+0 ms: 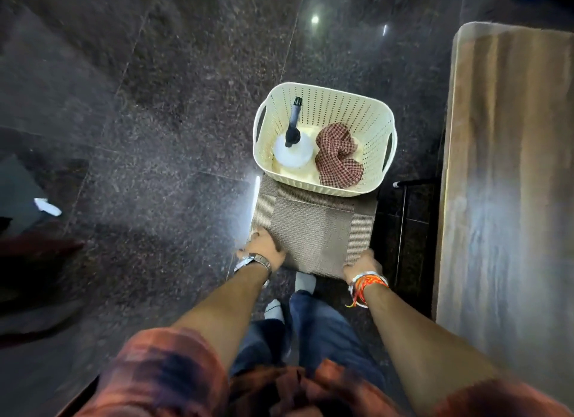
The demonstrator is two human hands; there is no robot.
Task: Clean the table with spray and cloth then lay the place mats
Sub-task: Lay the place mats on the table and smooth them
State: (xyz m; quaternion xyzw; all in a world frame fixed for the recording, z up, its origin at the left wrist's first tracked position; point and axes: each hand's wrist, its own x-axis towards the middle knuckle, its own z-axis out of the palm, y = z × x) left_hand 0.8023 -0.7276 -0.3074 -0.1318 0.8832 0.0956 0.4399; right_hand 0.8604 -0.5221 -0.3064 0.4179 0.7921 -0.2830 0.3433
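A cream perforated basket (366,112) rests on the far part of a stack of brown woven place mats (313,230). Inside the basket stands a white spray bottle (293,151) with a black nozzle, and beside it lies a crumpled red checked cloth (337,156). My left hand (264,244) grips the near left corner of the mats. My right hand (362,266) grips the near right corner. The mats are held level above a dark speckled floor. The wooden table (509,168) runs along the right side of the view.
Dark polished stone floor (155,106) fills the left and far side. A black metal frame (403,218) stands between the mats and the table. My feet in grey socks (304,281) are below the mats. A small white object (48,207) lies at the left.
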